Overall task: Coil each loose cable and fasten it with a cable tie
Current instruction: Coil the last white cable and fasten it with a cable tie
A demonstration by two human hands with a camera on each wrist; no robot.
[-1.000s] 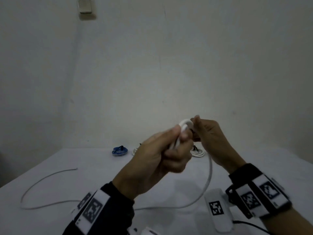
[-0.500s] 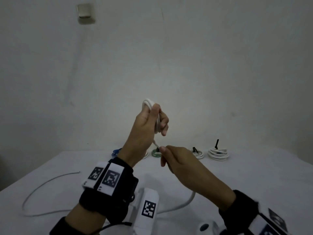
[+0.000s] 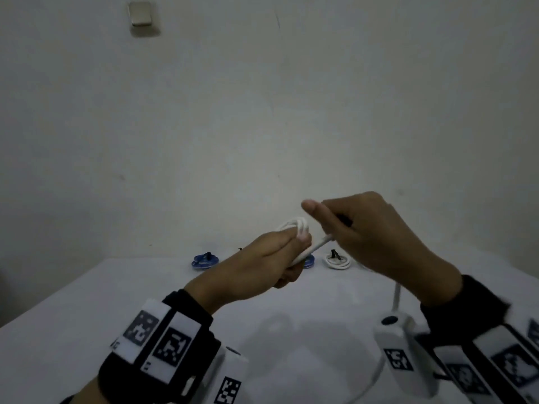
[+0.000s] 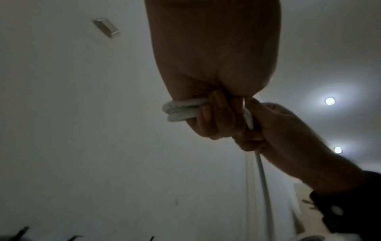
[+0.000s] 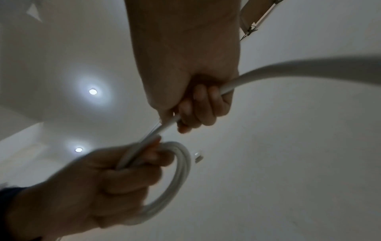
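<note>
A white cable is partly wound into a small coil [image 3: 294, 224] that my left hand [image 3: 274, 258] grips in its curled fingers above the table. The right wrist view shows the same coil [image 5: 179, 171] as several loops hanging out of that fist. My right hand [image 3: 358, 228] sits just right of it, fingers curled round the loose run of the cable [image 5: 247, 81]. From that hand the free cable [image 3: 397, 295] drops to the table. The left wrist view shows the loops [image 4: 181, 110] in the left fingers and the right hand [image 4: 274, 130] touching them.
Along the far edge of the white table [image 3: 87, 301] lie tied coils: a blue one [image 3: 205, 260], another blue one [image 3: 309, 261] partly hidden by my left hand, and a white one [image 3: 337, 261], each with a black tie. A small box [image 3: 141, 14] is mounted high on the wall.
My left hand has dropped from an upright raised pose to a lower, level one with the coil. My right hand rose from below it to beside it, carrying another stretch of cable.
</note>
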